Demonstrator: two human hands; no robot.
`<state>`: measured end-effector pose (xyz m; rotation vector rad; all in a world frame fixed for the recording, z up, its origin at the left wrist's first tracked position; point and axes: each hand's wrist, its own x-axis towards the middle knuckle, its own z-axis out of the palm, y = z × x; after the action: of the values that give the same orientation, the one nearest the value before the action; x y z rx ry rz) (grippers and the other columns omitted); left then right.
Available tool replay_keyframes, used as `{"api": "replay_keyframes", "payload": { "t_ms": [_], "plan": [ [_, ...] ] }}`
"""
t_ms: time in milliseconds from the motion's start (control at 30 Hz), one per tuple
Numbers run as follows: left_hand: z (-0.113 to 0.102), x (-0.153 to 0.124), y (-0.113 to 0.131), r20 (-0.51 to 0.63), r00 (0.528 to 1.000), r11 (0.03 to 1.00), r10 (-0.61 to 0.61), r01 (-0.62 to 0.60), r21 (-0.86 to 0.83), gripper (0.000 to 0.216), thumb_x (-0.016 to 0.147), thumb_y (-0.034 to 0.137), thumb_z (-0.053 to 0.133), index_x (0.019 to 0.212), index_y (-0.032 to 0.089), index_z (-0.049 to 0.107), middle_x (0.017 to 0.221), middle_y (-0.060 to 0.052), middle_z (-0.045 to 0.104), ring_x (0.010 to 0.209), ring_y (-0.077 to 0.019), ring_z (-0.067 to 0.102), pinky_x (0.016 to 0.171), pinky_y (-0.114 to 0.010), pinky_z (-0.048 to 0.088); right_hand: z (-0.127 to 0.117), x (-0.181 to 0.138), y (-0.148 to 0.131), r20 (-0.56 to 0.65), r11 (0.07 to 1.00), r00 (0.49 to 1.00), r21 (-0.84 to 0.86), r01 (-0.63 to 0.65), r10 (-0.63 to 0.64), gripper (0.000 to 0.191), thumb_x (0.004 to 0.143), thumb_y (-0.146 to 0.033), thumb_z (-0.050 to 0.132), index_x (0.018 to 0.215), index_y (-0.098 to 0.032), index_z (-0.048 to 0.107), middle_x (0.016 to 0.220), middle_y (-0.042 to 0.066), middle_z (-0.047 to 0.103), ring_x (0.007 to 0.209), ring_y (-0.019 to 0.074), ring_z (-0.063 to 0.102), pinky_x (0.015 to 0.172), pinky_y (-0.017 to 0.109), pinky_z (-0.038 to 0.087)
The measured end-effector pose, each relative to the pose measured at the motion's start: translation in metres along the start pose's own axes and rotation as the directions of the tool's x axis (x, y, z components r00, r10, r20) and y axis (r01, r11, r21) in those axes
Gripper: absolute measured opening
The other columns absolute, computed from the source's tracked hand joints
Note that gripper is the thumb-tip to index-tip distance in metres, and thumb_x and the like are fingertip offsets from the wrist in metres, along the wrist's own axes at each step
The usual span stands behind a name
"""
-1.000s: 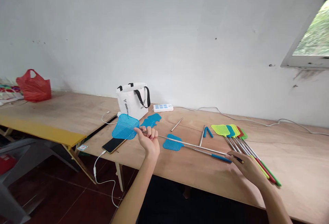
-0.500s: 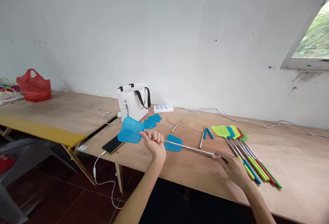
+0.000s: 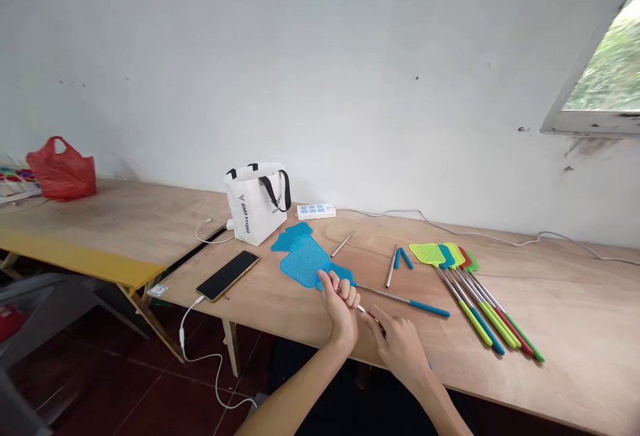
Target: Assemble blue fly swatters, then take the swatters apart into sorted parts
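Observation:
My left hand (image 3: 343, 309) is closed around the neck of a blue fly swatter (image 3: 303, 264), just below its mesh head. My right hand (image 3: 400, 346) grips the same swatter's metal shaft close by, with a short length of metal showing between the hands. A bit of blue shows past the right wrist; my hand hides most of the handle. Behind my hands, a second blue swatter (image 3: 429, 308) lies on the wooden table (image 3: 560, 289), partly covered by the held one. Loose blue swatter heads (image 3: 293, 235) lie beyond the mesh.
To the right lies a row of coloured swatters (image 3: 470, 296). Metal rods (image 3: 343, 243) and short blue grips (image 3: 406, 259) rest mid-table. A phone (image 3: 228, 276) on a cable, a white bag (image 3: 255, 206) and a power strip (image 3: 316, 211) are further left and back.
My hands have come much closer together, and the shaft showing between them is far shorter. The swatter's head has moved right, off the phone, uncovering the lying swatter's blue handle.

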<state>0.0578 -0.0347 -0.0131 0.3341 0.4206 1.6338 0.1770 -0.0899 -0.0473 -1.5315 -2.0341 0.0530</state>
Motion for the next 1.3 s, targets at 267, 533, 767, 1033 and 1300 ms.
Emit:
{"api": "replay_keyframes", "payload": {
  "t_ms": [267,533,767,1033,1300],
  "plan": [
    [0.001,-0.007,-0.001,0.024,1.0,0.998,0.013,-0.014,0.058,0.067,0.083,0.074,0.065,0.069,0.022,0.025,0.054,0.01,0.013,0.045,-0.0069,0.007,0.041,-0.023,0.014,0.006,0.001,-0.001,-0.002,0.997,1.0,0.079,-0.028,0.028,0.046,0.105,-0.049,0.029,0.078,-0.024,0.054,0.056,0.0,0.06,0.05,0.0182,0.059,0.051,0.028,0.024],
    [0.005,-0.019,-0.017,0.233,0.971,0.948,-0.05,-0.027,0.318,0.051,0.09,0.068,0.058,0.077,0.019,0.055,0.065,-0.002,0.057,0.066,-0.0175,0.059,0.069,-0.03,0.048,-0.026,0.004,0.02,0.023,0.969,0.998,0.238,-0.069,0.065,0.044,0.103,-0.055,0.036,0.104,-0.027,0.069,0.071,0.004,0.071,0.067,0.0234,0.069,0.059,0.028,0.043],
    [0.003,-0.028,-0.026,0.292,0.954,0.848,-0.071,-0.097,0.521,0.06,0.094,0.071,0.044,0.071,0.019,0.064,0.069,-0.01,0.07,0.082,-0.0275,0.069,0.084,-0.04,0.051,-0.027,0.001,0.015,-0.032,0.976,0.997,0.208,-0.056,0.064,0.043,0.104,-0.051,0.034,0.104,-0.024,0.069,0.081,0.007,0.075,0.074,0.0243,0.072,0.063,0.029,0.046],
    [0.002,-0.022,-0.023,0.338,0.928,0.798,-0.156,-0.083,0.597,0.059,0.093,0.071,0.047,0.082,0.018,0.071,0.074,-0.011,0.073,0.083,-0.0285,0.071,0.081,-0.039,0.054,-0.024,0.004,0.014,-0.025,0.97,0.996,0.228,-0.081,0.089,0.042,0.104,-0.052,0.033,0.086,-0.025,0.061,0.08,0.005,0.073,0.07,0.0229,0.07,0.06,0.029,0.042],
    [-0.005,-0.006,-0.021,0.281,0.946,0.789,-0.159,-0.049,0.612,0.068,0.09,0.077,0.045,0.093,0.015,0.072,0.081,-0.013,0.075,0.082,-0.0287,0.072,0.074,-0.037,0.056,-0.044,0.009,0.041,0.108,0.978,0.983,0.13,-0.164,0.151,0.045,0.097,-0.064,0.044,0.08,-0.027,0.061,0.064,-0.001,0.064,0.061,0.02,0.061,0.057,0.028,0.036]
  ]
}}
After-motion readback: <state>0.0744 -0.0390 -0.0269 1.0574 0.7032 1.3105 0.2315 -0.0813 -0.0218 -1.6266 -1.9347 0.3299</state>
